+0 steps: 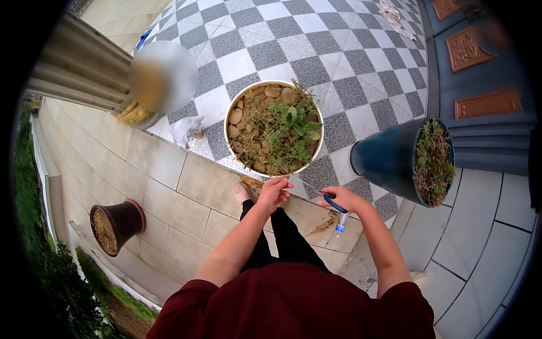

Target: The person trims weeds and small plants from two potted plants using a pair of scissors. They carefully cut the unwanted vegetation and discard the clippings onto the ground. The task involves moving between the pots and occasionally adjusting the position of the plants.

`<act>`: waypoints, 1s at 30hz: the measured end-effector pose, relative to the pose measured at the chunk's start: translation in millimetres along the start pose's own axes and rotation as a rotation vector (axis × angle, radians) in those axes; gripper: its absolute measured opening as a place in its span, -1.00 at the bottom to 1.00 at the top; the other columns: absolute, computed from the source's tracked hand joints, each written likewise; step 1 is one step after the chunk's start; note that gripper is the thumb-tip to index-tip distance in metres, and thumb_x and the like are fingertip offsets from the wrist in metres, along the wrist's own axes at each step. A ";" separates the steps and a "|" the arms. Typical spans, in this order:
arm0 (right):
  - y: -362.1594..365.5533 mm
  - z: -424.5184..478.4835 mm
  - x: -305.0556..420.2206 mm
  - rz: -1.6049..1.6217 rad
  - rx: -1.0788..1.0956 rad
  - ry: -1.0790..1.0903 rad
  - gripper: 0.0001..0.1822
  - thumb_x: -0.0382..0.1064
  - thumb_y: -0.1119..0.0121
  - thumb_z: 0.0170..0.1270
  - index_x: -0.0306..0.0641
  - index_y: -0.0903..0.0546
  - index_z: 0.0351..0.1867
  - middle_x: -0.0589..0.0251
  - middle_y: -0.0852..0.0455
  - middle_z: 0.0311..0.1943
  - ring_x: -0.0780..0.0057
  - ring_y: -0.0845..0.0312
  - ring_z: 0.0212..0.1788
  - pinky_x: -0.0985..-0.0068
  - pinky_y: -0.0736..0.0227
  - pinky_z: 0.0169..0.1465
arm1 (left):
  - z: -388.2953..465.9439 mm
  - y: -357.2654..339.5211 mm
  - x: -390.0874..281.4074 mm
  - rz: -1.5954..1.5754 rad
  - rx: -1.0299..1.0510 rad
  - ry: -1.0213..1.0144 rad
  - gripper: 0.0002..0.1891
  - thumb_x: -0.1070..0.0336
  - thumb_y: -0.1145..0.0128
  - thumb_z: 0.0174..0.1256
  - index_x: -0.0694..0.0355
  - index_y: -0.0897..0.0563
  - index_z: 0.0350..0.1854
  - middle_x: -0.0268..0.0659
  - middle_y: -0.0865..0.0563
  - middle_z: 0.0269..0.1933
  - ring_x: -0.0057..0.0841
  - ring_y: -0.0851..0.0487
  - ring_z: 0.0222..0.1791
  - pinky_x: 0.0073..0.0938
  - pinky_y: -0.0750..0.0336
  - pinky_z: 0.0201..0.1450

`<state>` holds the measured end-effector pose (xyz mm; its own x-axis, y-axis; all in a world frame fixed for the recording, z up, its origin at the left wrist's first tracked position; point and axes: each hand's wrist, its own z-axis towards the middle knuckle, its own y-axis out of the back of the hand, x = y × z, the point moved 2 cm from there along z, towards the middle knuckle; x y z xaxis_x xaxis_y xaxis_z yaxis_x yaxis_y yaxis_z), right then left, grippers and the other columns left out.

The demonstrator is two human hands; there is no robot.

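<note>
A round white planter [228,108] stands before me, holding flat brown stones [235,115], fine-leaved trailing plants [271,146] and a broader-leaved green rosette [303,123]. My right hand [344,198] grips the dark blue handles of a pair of scissors [334,203]. Their thin blades point up and left, towards the planter's near rim. Just below that rim is my left hand [274,195], its fingers curled and the thumb near the fingertips. The blade tips reach close to those fingers. Whether something small is pinched there, I cannot tell.
A tall blue planter [385,156] stands at right, beside a dark wall with copper-coloured panels [469,48]. A clear plastic bottle [341,222] and dry plant debris [324,224] lie near my feet. Left are a crumpled white bag [186,129], a column [84,72] and a brown pot [120,224].
</note>
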<state>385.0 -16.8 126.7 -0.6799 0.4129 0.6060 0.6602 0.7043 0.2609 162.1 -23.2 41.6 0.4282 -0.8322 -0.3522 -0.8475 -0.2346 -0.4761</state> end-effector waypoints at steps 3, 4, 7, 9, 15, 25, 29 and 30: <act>3.4 9.5 -6.9 0.024 0.076 0.004 -0.53 0.10 -0.29 -0.07 -0.25 -0.59 -0.27 0.26 -0.59 -0.49 0.54 -0.42 -0.40 0.55 -0.35 -0.25 | 2.1 -15.6 -1.9 -0.160 0.035 -0.024 -0.74 0.19 -0.03 0.28 0.14 -0.48 -0.05 -0.38 -0.63 -0.36 -0.66 -0.49 -0.59 -0.62 -0.37 -0.58; 5.5 9.6 -2.9 0.040 0.080 0.007 -0.53 0.09 -0.30 -0.07 -0.24 -0.59 -0.27 0.27 -0.59 -0.48 0.54 -0.43 -0.39 0.55 -0.35 -0.25 | 4.6 -17.5 -0.6 -0.237 0.018 -0.010 -0.77 0.17 -0.06 0.26 0.13 -0.50 -0.11 -0.39 -0.62 -0.39 -0.64 -0.46 -0.62 -0.61 -0.33 -0.59; 13.0 5.9 12.1 0.126 0.106 0.008 -0.54 0.08 -0.31 -0.05 -0.24 -0.60 -0.25 0.32 -0.60 -0.47 0.55 -0.43 -0.38 0.56 -0.35 -0.24 | 8.6 -17.0 1.6 -0.399 0.010 -0.028 -0.81 0.18 -0.06 0.26 0.14 -0.51 -0.19 -0.41 -0.60 -0.43 -0.64 -0.43 -0.63 -0.63 -0.31 -0.60; 16.5 7.9 13.1 0.139 0.125 -0.001 -0.53 0.04 -0.32 -0.04 -0.26 -0.59 -0.19 0.32 -0.60 -0.45 0.58 -0.43 -0.37 0.58 -0.35 -0.24 | 10.4 -16.1 1.8 -0.427 -0.034 -0.018 -0.84 0.20 -0.04 0.27 0.14 -0.52 -0.21 -0.42 -0.58 -0.45 -0.65 -0.43 -0.65 -0.62 -0.29 -0.63; 31.0 18.3 39.1 0.023 0.259 -0.194 -0.51 0.03 -0.34 -0.02 -0.27 -0.59 -0.14 0.41 -0.51 -0.59 0.71 -0.31 -0.63 0.66 -0.21 -0.56 | 4.2 -11.3 13.3 -0.413 -0.099 -0.110 -0.88 0.24 0.02 0.30 0.16 -0.50 -0.29 -0.43 -0.54 -0.48 -0.66 -0.42 -0.68 -0.63 -0.27 -0.65; 47.3 58.3 56.3 -0.154 0.425 -0.323 -0.57 0.11 -0.33 -0.04 -0.10 -0.62 -0.22 0.52 -0.45 -0.65 0.76 -0.23 -0.71 0.70 -0.10 -0.67 | 3.8 -12.8 13.5 -0.405 -0.108 -0.139 -0.87 0.25 0.03 0.31 0.17 -0.50 -0.35 -0.44 -0.51 -0.52 -0.68 -0.40 -0.70 -0.64 -0.23 -0.67; 51.6 69.3 64.4 -0.122 0.455 -0.285 -0.58 0.17 -0.33 -0.10 -0.14 -0.60 -0.46 0.47 -0.38 -0.72 0.72 -0.24 -0.75 0.71 -0.11 -0.69 | 1.0 -14.1 10.0 -0.412 -0.119 -0.141 -0.87 0.25 0.02 0.30 0.16 -0.50 -0.37 -0.45 -0.51 -0.53 -0.69 -0.40 -0.70 -0.65 -0.23 -0.68; 53.3 71.7 68.9 -0.120 0.475 -0.298 -0.59 0.16 -0.33 -0.09 -0.15 -0.59 -0.49 0.46 -0.38 -0.72 0.72 -0.24 -0.75 0.71 -0.11 -0.69 | -1.2 -14.8 8.5 -0.421 -0.122 -0.139 -0.87 0.25 0.02 0.29 0.16 -0.50 -0.38 -0.45 -0.51 -0.53 -0.69 -0.40 -0.70 -0.65 -0.22 -0.68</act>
<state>350.5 90.6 128.5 -0.8475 0.4103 0.3367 0.4036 0.9102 -0.0930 178.0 -27.4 46.6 0.7742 -0.5785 -0.2567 -0.6177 -0.6024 -0.5056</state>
